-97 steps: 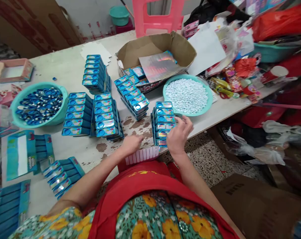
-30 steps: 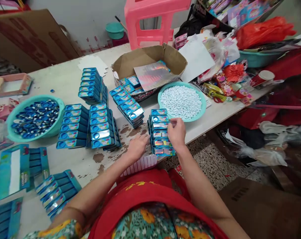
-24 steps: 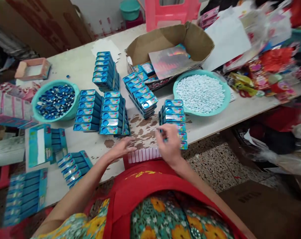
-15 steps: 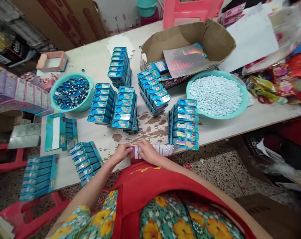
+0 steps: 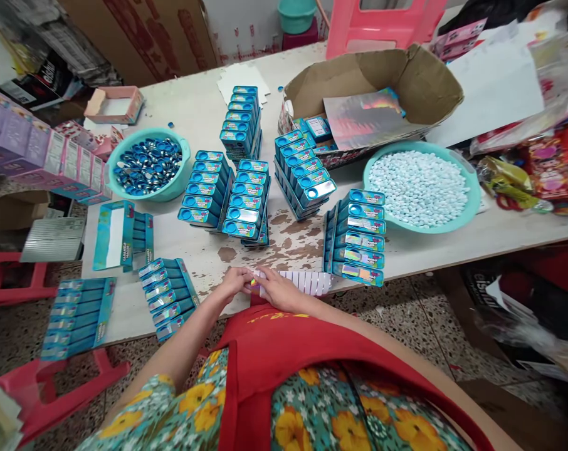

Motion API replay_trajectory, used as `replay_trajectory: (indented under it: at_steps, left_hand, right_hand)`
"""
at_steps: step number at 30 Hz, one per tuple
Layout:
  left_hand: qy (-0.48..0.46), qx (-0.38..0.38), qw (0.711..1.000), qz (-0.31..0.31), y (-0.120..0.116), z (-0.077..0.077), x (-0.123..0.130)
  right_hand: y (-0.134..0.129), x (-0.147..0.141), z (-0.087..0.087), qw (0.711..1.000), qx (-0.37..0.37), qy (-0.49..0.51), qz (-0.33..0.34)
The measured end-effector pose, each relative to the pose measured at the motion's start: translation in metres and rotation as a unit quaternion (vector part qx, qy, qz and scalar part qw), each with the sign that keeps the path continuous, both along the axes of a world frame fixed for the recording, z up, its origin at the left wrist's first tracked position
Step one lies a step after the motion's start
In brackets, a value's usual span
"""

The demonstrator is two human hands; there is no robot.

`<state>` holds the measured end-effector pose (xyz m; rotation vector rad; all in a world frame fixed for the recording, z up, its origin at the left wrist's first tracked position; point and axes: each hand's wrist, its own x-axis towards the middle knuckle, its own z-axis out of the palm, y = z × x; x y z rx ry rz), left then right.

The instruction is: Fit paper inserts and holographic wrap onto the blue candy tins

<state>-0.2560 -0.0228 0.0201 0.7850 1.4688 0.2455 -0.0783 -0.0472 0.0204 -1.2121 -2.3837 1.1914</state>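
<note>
At the table's front edge my left hand [image 5: 237, 282] is closed in a pinch. Its fingertips meet a small shiny sticker-like piece [image 5: 254, 282] whose shape is partly covered. Beside it my right hand [image 5: 278, 289] has bent fingers closed over the left end of a pale strip of stickers [image 5: 310, 282], which runs off to the right in narrow white bars. Just right of the strip stands a stack of blue boxes [image 5: 359, 238] with round recesses and shiny fronts. More stacks of such boxes [image 5: 246, 200] rise beyond my hands.
A teal basin of blue, shiny round pieces [image 5: 147, 166] stands left, and another of pale candies [image 5: 420, 188] right. Behind is an open cardboard box [image 5: 368, 69] with blue boxes and a silvery sheet. Blue display trays [image 5: 168, 300] lie front left; a pink stool [image 5: 53, 394] is below.
The view has shifted slightly, so the table things sit farther right. My hands have come closer together, and a colourful shiny piece now shows between them.
</note>
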Motion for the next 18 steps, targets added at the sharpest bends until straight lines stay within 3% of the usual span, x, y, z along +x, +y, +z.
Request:
replay_trajectory:
  at_steps: [5,12,15,18]
  left_hand:
    - [0.003,-0.002,1.000,0.001,0.004,-0.001,0.000]
    - [0.050,0.024,0.998,-0.009,0.005,-0.006,0.007]
    - [0.111,0.122,0.986,0.004,-0.002,0.014,0.010]
    - [0.101,0.279,0.954,-0.038,-0.007,0.049,0.021]
  right_hand:
    - [0.005,0.001,-0.001,0.999,0.025,0.018,-0.045]
    - [0.010,-0.001,0.001,0.996,0.031,0.068,-0.050]
    - [0.010,0.006,0.019,0.988,0.008,0.111,-0.111]
    - [0.012,0.020,0.049,0.960,-0.034,0.171,-0.217]
